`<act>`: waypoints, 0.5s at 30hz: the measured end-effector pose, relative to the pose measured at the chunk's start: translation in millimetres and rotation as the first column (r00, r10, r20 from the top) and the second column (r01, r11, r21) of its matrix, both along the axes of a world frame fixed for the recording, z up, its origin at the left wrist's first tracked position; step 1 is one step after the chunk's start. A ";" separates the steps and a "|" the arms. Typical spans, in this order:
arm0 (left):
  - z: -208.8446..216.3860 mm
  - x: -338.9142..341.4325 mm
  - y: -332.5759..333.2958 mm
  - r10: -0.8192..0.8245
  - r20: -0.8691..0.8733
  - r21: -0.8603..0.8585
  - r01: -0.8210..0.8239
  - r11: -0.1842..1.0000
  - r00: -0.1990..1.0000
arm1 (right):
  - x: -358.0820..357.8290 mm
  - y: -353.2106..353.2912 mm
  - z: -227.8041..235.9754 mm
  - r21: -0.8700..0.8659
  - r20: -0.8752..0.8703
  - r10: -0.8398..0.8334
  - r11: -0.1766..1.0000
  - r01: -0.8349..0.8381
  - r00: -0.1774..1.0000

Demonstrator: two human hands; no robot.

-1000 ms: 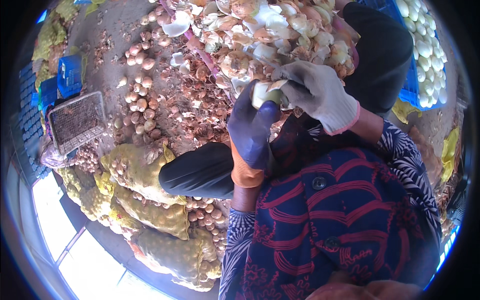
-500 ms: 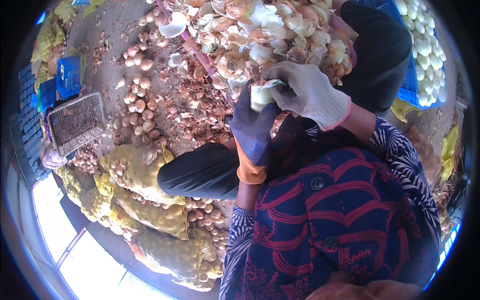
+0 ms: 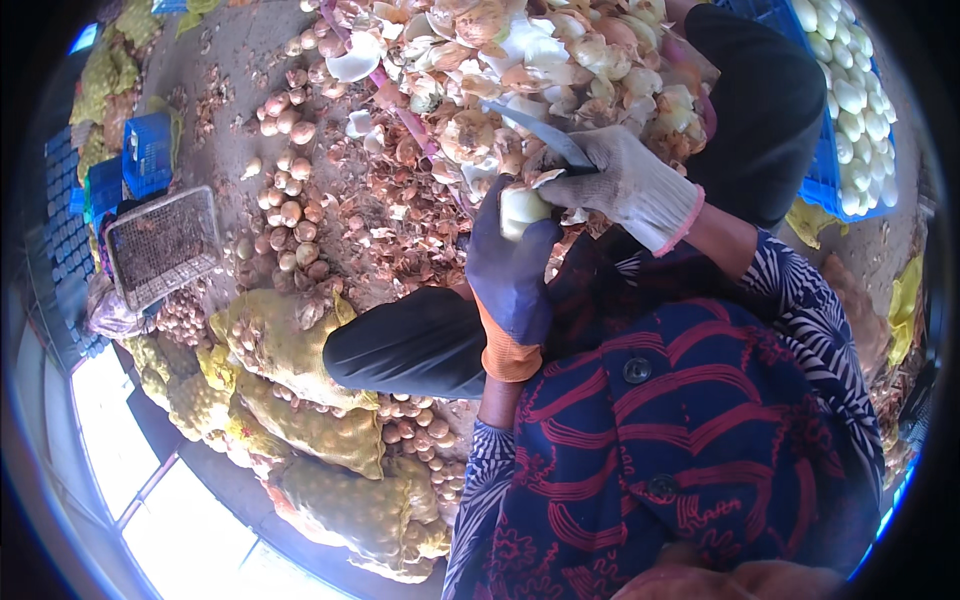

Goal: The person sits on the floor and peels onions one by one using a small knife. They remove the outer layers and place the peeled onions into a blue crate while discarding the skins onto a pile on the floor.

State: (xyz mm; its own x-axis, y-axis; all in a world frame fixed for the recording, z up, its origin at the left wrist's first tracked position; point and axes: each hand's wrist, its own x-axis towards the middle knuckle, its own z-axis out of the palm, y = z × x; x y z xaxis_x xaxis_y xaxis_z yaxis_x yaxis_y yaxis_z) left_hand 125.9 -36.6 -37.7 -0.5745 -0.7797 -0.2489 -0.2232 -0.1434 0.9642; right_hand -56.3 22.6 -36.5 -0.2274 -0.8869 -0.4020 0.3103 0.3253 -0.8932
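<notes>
White-gloved fingers of the right hand (image 3: 637, 190) are closed around a knife (image 3: 550, 138), hidden half a second earlier and now swung clear, so cutting appears paused. A pale onion (image 3: 524, 211) is clasped by the left hand's (image 3: 509, 275) curled fingers, near heaped skins (image 3: 560, 60). The floor (image 3: 232, 110) is strewn with loose onions (image 3: 291, 213) and mesh sacks (image 3: 315, 430).
</notes>
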 end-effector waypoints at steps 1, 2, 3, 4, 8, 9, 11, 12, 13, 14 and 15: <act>2.8 1.5 1.3 -0.009 0.010 -0.018 0.009 1.000 1.000 | 0.4 2.0 1.1 -0.040 -0.041 0.007 0.999 -0.009 0.999; 10.1 0.6 1.4 0.021 -0.034 0.072 -0.019 0.997 0.999 | 0.4 4.1 2.2 -0.079 -0.082 0.013 0.997 -0.020 0.997; 15.2 -0.9 0.5 0.036 -0.065 0.135 -0.027 0.990 0.997 | -0.4 6.0 3.5 -0.118 -0.127 0.013 0.993 -0.028 0.992; 20.0 -2.4 -0.4 0.055 -0.094 0.198 -0.036 0.980 0.994 | 1.0 8.1 6.3 -0.146 -0.277 -0.001 0.988 -0.041 0.961; 26.8 -3.3 -2.5 0.047 -0.017 0.186 -0.043 0.982 0.999 | 10.1 10.4 5.5 -0.320 -0.637 -0.132 0.942 -0.104 0.759; 24.8 -3.1 -2.4 0.037 0.035 0.151 -0.041 0.988 0.999 | 13.0 10.5 0.8 -0.374 -0.674 -0.182 0.920 -0.118 0.716; 17.4 -0.9 1.1 -0.002 0.050 0.030 0.000 1.000 0.999 | 14.4 6.4 -0.3 -0.281 -0.688 -0.171 0.959 -0.042 0.705; 16.5 -3.3 2.8 -0.017 0.049 -0.013 0.018 1.000 0.999 | 9.6 2.0 1.3 -0.204 -0.669 -0.143 0.979 0.005 0.729; 15.6 -5.5 5.1 -0.033 0.049 -0.054 0.036 0.998 0.998 | 6.4 -2.3 6.5 -0.123 -0.647 -0.118 0.991 0.050 0.753; 17.2 -6.2 4.0 -0.044 0.033 0.012 0.044 0.999 0.998 | 4.7 -7.4 15.6 0.088 -0.611 -0.015 0.992 0.087 0.792; 19.8 -7.6 2.5 -0.057 0.015 0.078 0.056 0.995 0.998 | 4.0 -6.6 14.8 0.052 -0.414 -0.063 0.994 0.093 0.908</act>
State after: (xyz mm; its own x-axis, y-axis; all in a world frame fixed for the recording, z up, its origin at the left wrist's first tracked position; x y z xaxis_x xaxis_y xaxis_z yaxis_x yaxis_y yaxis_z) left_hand 118.3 -34.1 -17.9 -0.6121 -0.7242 -0.3177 -0.2494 -0.2044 0.9466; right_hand -52.2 16.0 -21.7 -0.4529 -0.8333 -0.3171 -0.0531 0.3802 -0.9234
